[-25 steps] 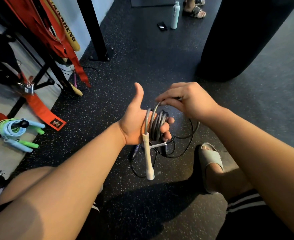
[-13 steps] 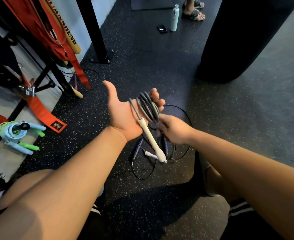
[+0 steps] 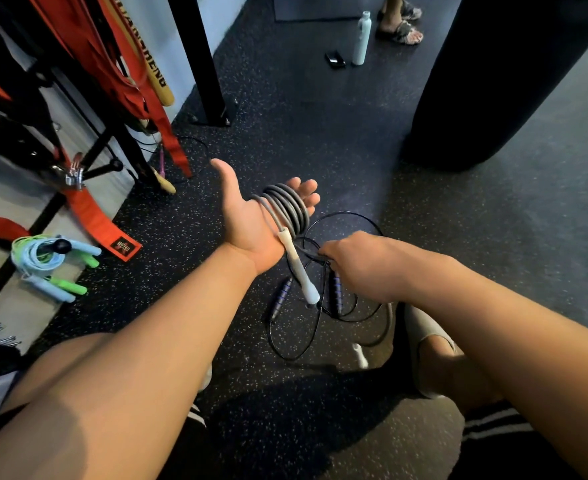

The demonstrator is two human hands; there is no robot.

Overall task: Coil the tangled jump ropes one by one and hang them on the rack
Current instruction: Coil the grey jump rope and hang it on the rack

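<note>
"Rope (image 3: 287,209): where is it?"

"Wound in grey loops round the straight, spread fingers of the left hand (image 3: 247,223), palm up, nothing clenched. Its white handle (image 3: 299,268) hangs past the heel of that hand, long axis running back toward the person."

"And the right hand (image 3: 354,261)?"

"Just beside the left hand's wrist, fingers curled and turned away. I cannot tell what they pinch. Any loose tail likely lies on that side, so the right hand seems nearer to feed it."

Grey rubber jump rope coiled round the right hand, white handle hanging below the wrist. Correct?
No: the grey rubber jump rope is coiled round the left hand, per the head view. The white handle does hang below the wrist.
</note>
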